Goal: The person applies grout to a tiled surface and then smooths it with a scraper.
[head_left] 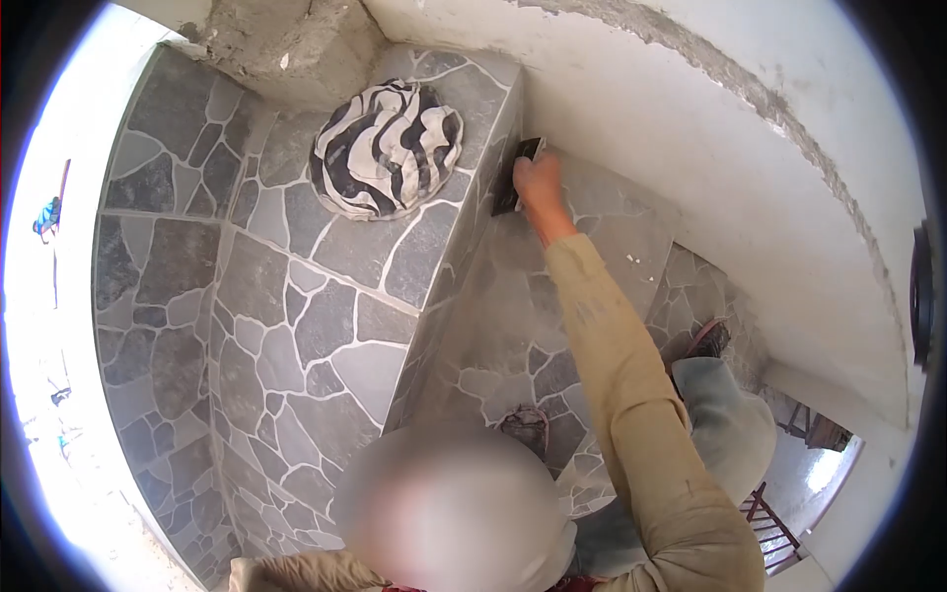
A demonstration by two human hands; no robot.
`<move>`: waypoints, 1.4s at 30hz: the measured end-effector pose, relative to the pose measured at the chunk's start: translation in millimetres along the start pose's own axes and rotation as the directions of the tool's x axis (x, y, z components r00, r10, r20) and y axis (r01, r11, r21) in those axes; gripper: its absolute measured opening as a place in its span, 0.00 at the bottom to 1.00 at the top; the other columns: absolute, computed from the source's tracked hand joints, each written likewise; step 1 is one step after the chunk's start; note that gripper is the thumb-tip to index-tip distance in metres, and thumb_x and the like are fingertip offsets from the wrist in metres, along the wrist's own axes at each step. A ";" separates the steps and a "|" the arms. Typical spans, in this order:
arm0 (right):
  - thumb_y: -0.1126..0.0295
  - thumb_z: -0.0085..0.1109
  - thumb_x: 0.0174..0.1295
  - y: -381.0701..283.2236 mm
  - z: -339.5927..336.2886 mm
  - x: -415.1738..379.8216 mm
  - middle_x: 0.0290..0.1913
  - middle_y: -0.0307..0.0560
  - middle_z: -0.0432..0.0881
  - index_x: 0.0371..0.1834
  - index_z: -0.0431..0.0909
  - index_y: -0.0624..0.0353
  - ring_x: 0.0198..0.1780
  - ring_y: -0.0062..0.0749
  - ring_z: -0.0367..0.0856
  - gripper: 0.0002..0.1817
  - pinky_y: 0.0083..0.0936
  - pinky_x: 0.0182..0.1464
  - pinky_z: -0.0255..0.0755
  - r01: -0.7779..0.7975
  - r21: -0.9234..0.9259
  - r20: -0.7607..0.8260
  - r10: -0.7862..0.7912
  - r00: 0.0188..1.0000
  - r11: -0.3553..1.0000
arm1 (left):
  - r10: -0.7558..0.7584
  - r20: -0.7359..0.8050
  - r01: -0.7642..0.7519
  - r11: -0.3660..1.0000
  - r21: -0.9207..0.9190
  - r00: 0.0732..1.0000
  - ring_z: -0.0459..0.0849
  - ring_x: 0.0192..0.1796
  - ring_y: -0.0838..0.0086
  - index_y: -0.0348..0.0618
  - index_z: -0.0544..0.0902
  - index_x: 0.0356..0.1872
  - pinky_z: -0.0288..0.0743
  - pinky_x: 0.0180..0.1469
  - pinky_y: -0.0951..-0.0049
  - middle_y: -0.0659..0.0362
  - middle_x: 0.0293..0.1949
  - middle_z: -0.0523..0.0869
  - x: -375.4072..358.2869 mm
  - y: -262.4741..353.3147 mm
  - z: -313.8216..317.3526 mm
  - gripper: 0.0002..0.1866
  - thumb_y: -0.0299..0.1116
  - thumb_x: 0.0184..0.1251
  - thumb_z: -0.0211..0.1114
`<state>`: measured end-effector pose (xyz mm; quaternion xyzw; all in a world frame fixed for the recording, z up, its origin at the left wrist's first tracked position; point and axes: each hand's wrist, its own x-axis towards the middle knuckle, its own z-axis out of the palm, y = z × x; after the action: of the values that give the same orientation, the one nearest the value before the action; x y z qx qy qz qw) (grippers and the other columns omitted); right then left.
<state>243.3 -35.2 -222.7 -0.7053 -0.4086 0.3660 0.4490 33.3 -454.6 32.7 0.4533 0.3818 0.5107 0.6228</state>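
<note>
My right hand (540, 187), at the end of a tan sleeve, is closed around a dark flat tool (519, 176). The tool lies against the side of the stone-patterned ledge (375, 286), close to the corner with the pale wall. Its full shape is partly hidden by the fingers. My left hand is out of sight; only a tan sleeve (306, 571) shows at the bottom edge. A round black-and-white striped cushion (387, 150) rests on top of the ledge.
A pale plastered wall (710, 148) curves along the right. Small white bits (633, 259) lie on the stone-patterned floor (562, 380). Two dark shoes and a grey trouser leg (725, 419) are below. A blurred round shape covers the bottom middle.
</note>
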 end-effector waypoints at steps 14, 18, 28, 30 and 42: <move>0.70 0.59 0.56 -37.8 -17.7 -17.8 0.30 0.77 0.81 0.27 0.80 0.76 0.37 0.73 0.83 0.14 0.54 0.40 0.76 0.288 -0.239 0.026 -0.290 0.957 0.927 | 0.030 0.014 -0.031 0.996 0.082 0.999 0.73 0.70 0.43 0.41 0.55 0.78 0.75 0.64 0.43 0.34 0.68 0.66 5.7 -5.6 -7.7 0.56 0.72 0.61 0.66; 0.70 0.60 0.59 -1.8 -18.5 -7.7 0.25 0.61 0.81 0.26 0.79 0.72 0.27 0.42 0.80 0.13 0.45 0.34 0.70 0.114 -0.035 0.099 -0.110 0.989 0.993 | 0.007 0.023 -0.009 0.996 0.090 1.000 0.73 0.70 0.43 0.41 0.55 0.78 0.75 0.64 0.43 0.34 0.68 0.67 1.7 0.3 -10.4 0.56 0.72 0.61 0.66; 0.69 0.66 0.59 17.0 -35.5 -53.7 0.32 0.45 0.85 0.38 0.83 0.69 0.34 0.30 0.81 0.11 0.34 0.40 0.75 -0.274 0.259 -0.018 0.289 0.957 0.926 | -0.020 0.097 0.010 0.994 0.105 0.995 0.74 0.69 0.43 0.41 0.56 0.77 0.75 0.64 0.43 0.34 0.67 0.67 9.1 0.5 -22.8 0.55 0.71 0.61 0.66; 0.66 0.67 0.56 21.8 -31.5 -59.9 0.36 0.63 0.88 0.42 0.83 0.69 0.42 0.58 0.88 0.16 0.43 0.49 0.77 -0.151 0.235 -0.051 0.167 0.985 0.960 | -0.025 0.110 0.013 0.994 0.110 0.994 0.74 0.69 0.43 0.41 0.57 0.77 0.75 0.64 0.43 0.34 0.67 0.67 12.4 1.6 -23.2 0.55 0.71 0.61 0.66; 0.62 0.66 0.61 40.2 -18.2 -40.8 0.39 0.69 0.86 0.43 0.82 0.70 0.46 0.68 0.85 0.18 0.53 0.49 0.76 0.117 -0.096 -0.266 -0.139 0.954 0.988 | -0.020 0.093 0.010 0.995 0.104 0.995 0.74 0.69 0.43 0.41 0.58 0.76 0.75 0.64 0.44 0.34 0.67 0.68 15.1 -2.7 -15.7 0.54 0.71 0.61 0.66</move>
<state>253.1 -88.8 -248.1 -0.7381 -0.4023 0.2192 0.4953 22.1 -437.2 25.3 0.5056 0.3812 0.4637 0.6197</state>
